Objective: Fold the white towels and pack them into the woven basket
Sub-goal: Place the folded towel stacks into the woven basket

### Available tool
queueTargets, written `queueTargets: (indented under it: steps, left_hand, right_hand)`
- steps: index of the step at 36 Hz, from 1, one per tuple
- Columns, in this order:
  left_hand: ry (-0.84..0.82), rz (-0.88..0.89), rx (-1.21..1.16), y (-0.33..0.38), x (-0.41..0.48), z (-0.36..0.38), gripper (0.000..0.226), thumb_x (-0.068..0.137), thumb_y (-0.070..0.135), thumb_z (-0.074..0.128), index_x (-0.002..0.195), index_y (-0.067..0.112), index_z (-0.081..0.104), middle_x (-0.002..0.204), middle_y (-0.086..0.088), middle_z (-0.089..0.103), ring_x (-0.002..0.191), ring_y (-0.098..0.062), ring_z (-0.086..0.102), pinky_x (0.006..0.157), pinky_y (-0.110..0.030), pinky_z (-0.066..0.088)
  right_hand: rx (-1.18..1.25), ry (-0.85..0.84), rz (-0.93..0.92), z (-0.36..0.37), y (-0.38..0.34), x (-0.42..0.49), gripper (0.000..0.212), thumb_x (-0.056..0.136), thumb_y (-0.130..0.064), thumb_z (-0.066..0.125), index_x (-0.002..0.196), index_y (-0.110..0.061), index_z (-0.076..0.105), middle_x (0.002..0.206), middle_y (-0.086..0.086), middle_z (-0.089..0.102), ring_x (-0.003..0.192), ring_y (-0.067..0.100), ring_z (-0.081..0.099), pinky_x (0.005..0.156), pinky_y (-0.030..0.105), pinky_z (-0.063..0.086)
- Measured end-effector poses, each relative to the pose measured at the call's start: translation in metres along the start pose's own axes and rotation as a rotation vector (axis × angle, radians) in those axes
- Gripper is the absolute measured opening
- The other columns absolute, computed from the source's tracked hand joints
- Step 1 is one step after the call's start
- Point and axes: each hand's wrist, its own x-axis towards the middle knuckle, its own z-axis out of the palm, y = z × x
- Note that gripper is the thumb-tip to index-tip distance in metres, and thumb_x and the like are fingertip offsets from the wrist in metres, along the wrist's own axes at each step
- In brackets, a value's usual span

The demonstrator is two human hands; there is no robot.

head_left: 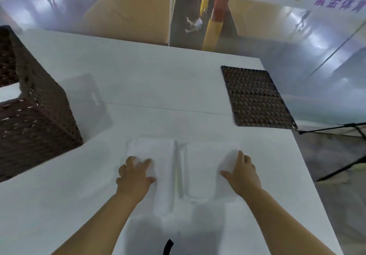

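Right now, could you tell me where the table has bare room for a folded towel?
Bare table lies between the woven basket and the flat woven panel, beyond the towels. Crowded in front: left hand and right hand hold them.

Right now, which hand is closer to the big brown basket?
Left. The left hand holds the left side of the white towel, with the woven basket to its left. The right hand holds the towel's right side, farther away, nearer the flat woven mat.
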Motion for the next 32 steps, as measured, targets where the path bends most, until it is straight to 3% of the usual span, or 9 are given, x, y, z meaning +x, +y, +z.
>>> queueTargets:
  steps: [4,7,9,14,19,24,29,32]
  left_hand:
    - [0.009,-0.134,-0.135,0.004,0.005,0.0,0.086,0.074,0.047,0.073,0.142,0.042,0.02,0.139,-0.004,0.007,0.117,-0.037,0.038,0.096,-0.043,0.042]
    - [0.009,-0.233,-0.163,0.007,0.01,0.0,0.106,0.066,0.047,0.079,0.144,0.034,0.008,0.138,-0.014,0.021,0.117,-0.039,0.039,0.093,-0.045,0.043]
    - [0.01,-0.259,-0.133,0.007,0.012,0.001,0.114,0.062,0.051,0.08,0.144,0.026,0.005,0.132,-0.018,0.034,0.117,-0.039,0.041,0.093,-0.045,0.041]
    - [0.008,-0.368,-0.23,0.006,0.01,0.005,0.125,0.051,0.053,0.086,0.142,0.014,0.01,0.128,-0.019,0.039,0.116,-0.04,0.043,0.093,-0.047,0.043]
    - [-0.052,-0.421,-0.345,-0.004,0.005,0.007,0.108,0.041,0.055,0.088,0.121,0.001,0.04,0.114,-0.015,0.055,0.104,-0.035,0.054,0.089,-0.045,0.049]
    - [-0.073,-0.33,-0.388,-0.009,-0.004,0.005,0.071,0.046,0.045,0.09,0.096,0.004,0.06,0.084,-0.008,0.065,0.075,-0.026,0.063,0.066,-0.035,0.054]
    - [-0.046,-0.298,-0.398,-0.019,-0.003,0.004,0.074,0.051,0.039,0.09,0.11,0.012,0.054,0.104,-0.005,0.063,0.097,-0.029,0.059,0.087,-0.042,0.048]
    - [-0.018,-0.276,-0.54,-0.025,-0.002,0.005,0.065,0.056,0.027,0.089,0.107,0.009,0.054,0.101,-0.007,0.063,0.088,-0.024,0.06,0.068,-0.034,0.048]
  right_hand:
    - [0.289,-0.079,0.131,0.01,0.012,0.014,0.1,0.072,-0.04,0.079,0.142,-0.008,0.015,0.141,0.016,0.032,0.125,0.037,0.041,0.097,0.045,0.04]
    - [0.306,-0.12,0.155,0.014,0.016,0.02,0.092,0.068,-0.044,0.081,0.131,-0.004,0.027,0.131,0.018,0.045,0.117,0.037,0.049,0.091,0.042,0.045]
    - [0.302,-0.126,0.162,0.016,0.016,0.021,0.096,0.064,-0.048,0.082,0.131,-0.005,0.029,0.13,0.016,0.047,0.117,0.036,0.05,0.09,0.041,0.044]
    - [0.396,-0.168,0.188,0.025,0.012,0.021,0.098,0.059,-0.046,0.087,0.128,-0.003,0.033,0.128,0.014,0.051,0.117,0.035,0.05,0.084,0.037,0.042]
    - [0.409,-0.188,0.14,0.023,0.011,0.023,0.093,0.057,-0.039,0.089,0.125,-0.006,0.035,0.124,0.01,0.052,0.114,0.032,0.05,0.08,0.034,0.04]
    - [0.288,-0.167,0.014,0.013,0.01,0.024,0.084,0.056,-0.035,0.088,0.119,-0.016,0.036,0.115,0.004,0.055,0.106,0.029,0.053,0.086,0.041,0.045]
    - [0.142,-0.12,-0.036,0.002,0.003,0.027,0.085,0.058,-0.035,0.085,0.126,-0.024,0.035,0.114,0.001,0.055,0.108,0.029,0.053,0.092,0.048,0.045]
    - [0.195,-0.13,-0.08,0.001,0.004,0.031,0.078,0.059,-0.028,0.085,0.121,-0.024,0.037,0.109,0.002,0.055,0.098,0.026,0.053,0.081,0.041,0.046]
